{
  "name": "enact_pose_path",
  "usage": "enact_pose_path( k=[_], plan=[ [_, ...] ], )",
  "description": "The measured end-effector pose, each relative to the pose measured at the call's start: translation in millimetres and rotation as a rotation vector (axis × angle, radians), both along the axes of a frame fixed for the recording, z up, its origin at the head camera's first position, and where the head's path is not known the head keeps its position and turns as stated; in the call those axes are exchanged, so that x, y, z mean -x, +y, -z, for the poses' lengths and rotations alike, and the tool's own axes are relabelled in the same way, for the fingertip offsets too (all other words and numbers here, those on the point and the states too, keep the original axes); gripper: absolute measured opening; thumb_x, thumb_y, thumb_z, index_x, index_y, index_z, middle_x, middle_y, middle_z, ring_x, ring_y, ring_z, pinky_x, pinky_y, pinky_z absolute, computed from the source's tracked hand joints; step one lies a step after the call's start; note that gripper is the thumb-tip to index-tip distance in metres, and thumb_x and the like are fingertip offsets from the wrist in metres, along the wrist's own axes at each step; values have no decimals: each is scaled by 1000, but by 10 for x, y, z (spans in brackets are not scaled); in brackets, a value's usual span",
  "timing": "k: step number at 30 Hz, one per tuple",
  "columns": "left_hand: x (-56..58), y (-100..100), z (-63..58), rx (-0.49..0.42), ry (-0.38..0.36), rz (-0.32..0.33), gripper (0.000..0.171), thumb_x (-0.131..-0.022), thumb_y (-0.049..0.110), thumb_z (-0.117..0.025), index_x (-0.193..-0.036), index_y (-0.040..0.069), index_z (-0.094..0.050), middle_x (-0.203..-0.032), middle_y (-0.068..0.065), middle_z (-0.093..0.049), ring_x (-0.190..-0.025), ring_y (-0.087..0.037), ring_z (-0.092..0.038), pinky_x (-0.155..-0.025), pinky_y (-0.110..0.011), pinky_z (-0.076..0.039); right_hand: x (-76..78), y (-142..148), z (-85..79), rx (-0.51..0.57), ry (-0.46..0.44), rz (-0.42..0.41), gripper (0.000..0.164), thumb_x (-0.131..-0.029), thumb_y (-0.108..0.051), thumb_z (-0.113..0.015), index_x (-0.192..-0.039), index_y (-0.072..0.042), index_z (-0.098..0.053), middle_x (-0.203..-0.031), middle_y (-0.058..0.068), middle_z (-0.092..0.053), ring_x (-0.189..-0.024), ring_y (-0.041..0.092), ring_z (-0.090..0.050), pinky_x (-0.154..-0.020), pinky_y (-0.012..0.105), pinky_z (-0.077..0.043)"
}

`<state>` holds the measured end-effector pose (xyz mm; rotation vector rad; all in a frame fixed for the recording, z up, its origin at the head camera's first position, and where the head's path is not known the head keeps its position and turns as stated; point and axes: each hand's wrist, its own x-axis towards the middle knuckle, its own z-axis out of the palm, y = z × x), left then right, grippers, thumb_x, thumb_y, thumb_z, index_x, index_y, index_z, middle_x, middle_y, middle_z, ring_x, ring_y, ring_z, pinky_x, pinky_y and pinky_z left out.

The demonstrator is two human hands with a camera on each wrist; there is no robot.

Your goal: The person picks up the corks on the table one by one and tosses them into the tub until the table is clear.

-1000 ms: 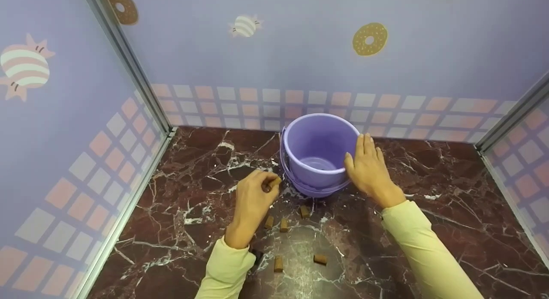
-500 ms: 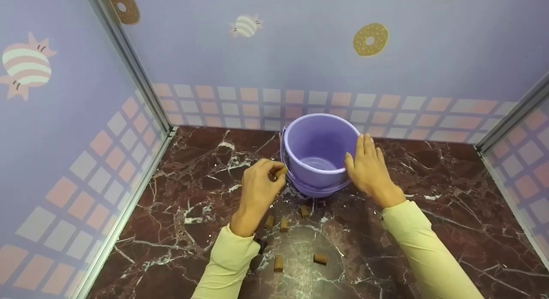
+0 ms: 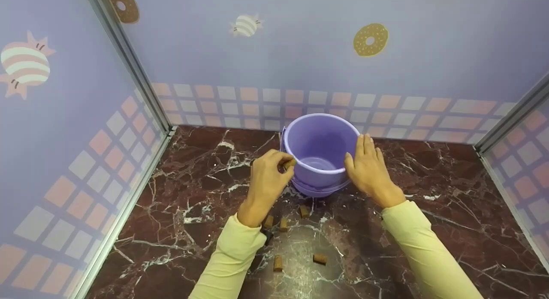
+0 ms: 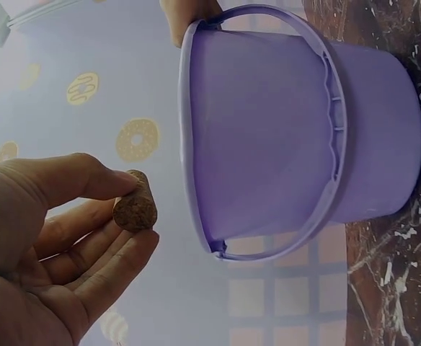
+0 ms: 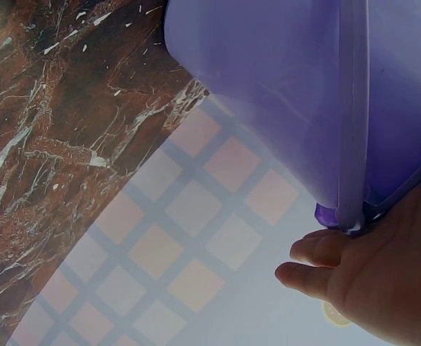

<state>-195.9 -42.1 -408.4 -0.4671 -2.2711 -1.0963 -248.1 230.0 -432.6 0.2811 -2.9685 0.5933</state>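
My left hand [image 3: 268, 181] pinches a brown cork [image 4: 136, 209] between thumb and fingers. In the left wrist view the cork is just above the rim level of a purple bucket [image 4: 268, 130], off to its side. The bucket stands upright on the marble surface, its handle hanging down at the front. On its right rim rests my right hand [image 3: 369, 172], fingers straight and pointing forward. The right wrist view has that hand [image 5: 391, 259] beside the handle's pivot. The bucket's visible inside holds nothing.
Several more corks lie on the dark red marble [image 3: 193, 183] in front of the bucket, among them one cork [image 3: 304, 211] close to its base and another cork [image 3: 320, 259] nearer me. Patterned lilac panels [image 3: 300, 54] stand behind and at both sides.
My left hand has moved forward, up and to the right with the cork, from beside the bucket to its left front rim. The right hand and the bucket have stayed put.
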Motion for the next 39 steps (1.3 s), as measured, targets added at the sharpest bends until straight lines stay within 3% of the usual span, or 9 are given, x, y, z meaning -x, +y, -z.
enact_pose_path(
  k=[7,14,39],
  plan=[
    [67,87,-70,30,9,35,12,-83,-5,-83,-93,1,-80,-88,-7,-74,-78,-21,-71,-74,-25,-60,1,4,-10,0,-1,3,71,-112,-27,-35,-159,21,-10,-167,42,-7,-158,52,-8,-129,63,-5],
    [145,142,-76,67,7,20,13,-82,-4,-84,-92,3,-81,-87,-6,-74,-78,-20,-70,-72,-28,-60,6,9,6,1,-2,2,72,-112,-28,-34,-159,21,-10,-167,42,-8,-158,51,-8,-129,63,-5],
    [402,284,-147,67,-45,34,11,-86,-5,-82,-93,3,-81,-89,-7,-75,-79,-21,-71,-74,-25,-59,0,4,4,9,5,1,72,-113,-29,-34,-159,20,-10,-167,41,-8,-158,51,-9,-129,63,-4]
  ],
)
